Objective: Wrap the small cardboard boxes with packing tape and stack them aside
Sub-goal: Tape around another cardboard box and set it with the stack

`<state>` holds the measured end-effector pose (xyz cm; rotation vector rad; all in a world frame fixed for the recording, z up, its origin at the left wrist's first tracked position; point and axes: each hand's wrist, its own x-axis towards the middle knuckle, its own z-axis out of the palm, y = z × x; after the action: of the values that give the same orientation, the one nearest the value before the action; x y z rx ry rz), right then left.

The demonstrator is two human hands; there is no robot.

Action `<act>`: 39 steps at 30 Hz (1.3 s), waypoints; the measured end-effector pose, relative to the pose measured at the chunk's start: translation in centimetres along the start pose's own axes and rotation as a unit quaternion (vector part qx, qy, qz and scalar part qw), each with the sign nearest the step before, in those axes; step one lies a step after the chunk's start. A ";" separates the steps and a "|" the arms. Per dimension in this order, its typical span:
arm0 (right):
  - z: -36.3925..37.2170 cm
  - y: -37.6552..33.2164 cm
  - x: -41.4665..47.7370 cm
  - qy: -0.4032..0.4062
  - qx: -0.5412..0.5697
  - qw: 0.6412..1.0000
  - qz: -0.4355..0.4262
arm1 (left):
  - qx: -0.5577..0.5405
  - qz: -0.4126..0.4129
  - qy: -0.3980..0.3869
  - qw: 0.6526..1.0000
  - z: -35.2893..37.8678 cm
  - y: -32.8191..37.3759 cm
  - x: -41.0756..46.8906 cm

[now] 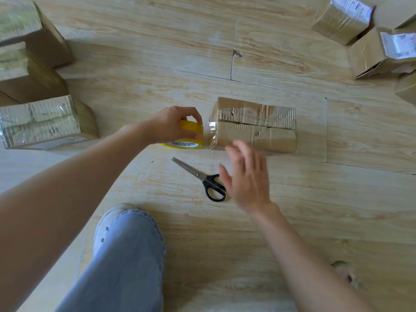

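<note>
Location: indoor room used for parcel packing. Evidence: pale wood-grain plank floor (258, 221) as work surface; brown tape-wrapped cardboard boxes (45, 122) at 9 o'clock; label-bearing brown cardboard cartons (382, 50) at 2 o'clock.

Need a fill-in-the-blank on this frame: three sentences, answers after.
1. The left hand holds the ____ tape roll beside the box.
2. The scissors have ____ handles.
3. The right hand, near the scissors, is ____ and holds nothing.

Missing words: yellow; black; open.
</note>
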<state>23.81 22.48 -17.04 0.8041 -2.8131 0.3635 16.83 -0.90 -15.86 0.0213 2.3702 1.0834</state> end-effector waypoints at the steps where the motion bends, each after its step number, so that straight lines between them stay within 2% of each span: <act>1: 0.5 -0.8 -1.3 -0.026 -0.003 1.000 -0.018 | -0.009 0.000 0.006 1.000 0.0 0.0 0.0; 4: 1.7 -2.6 -4.4 -0.201 0.009 0.978 0.050 | -0.028 -0.001 0.007 1.000 -0.1 0.0 -0.1; 6: 2.4 -3.2 -5.5 -0.266 0.017 0.958 0.106 | -0.031 -0.001 0.002 1.000 -0.2 0.0 -0.3; 15: 2.5 -3.6 -4.2 -0.352 0.018 0.909 0.222 | -0.046 -0.008 -0.003 0.999 -0.1 0.1 -0.6; 17: 1.8 -3.4 -4.7 -0.350 0.120 0.882 0.292 | -0.050 -0.012 -0.006 0.999 -0.1 0.1 -0.6; 19: 0.9 -3.2 -5.5 -0.331 0.255 0.835 0.357 | -0.051 -0.014 -0.006 0.999 -0.1 0.2 -0.6; 21: 0.0 -3.5 -6.2 -0.314 0.337 0.800 0.384 | -0.050 -0.015 -0.007 0.999 -0.1 0.4 -0.6; 28: -1.2 -5.9 -4.1 -0.267 0.470 0.704 0.461 | -0.056 -0.017 -0.008 0.998 0.0 0.5 -0.5; 34: -0.8 -6.3 -0.1 -0.180 0.526 0.680 0.479 | -0.052 -0.017 -0.001 0.998 0.1 0.3 -0.4; 37: -0.6 -6.4 0.5 -0.150 0.505 0.702 0.479 | -0.054 -0.023 0.005 0.998 0.2 0.2 -0.2; 39: -0.4 -6.2 0.2 -0.133 0.477 0.731 0.470 | -0.050 -0.023 0.008 0.998 0.2 0.2 -0.1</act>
<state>27.02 17.39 -15.53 -0.6954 -2.9054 2.0661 17.00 -0.63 -15.77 -0.0782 2.3161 1.1815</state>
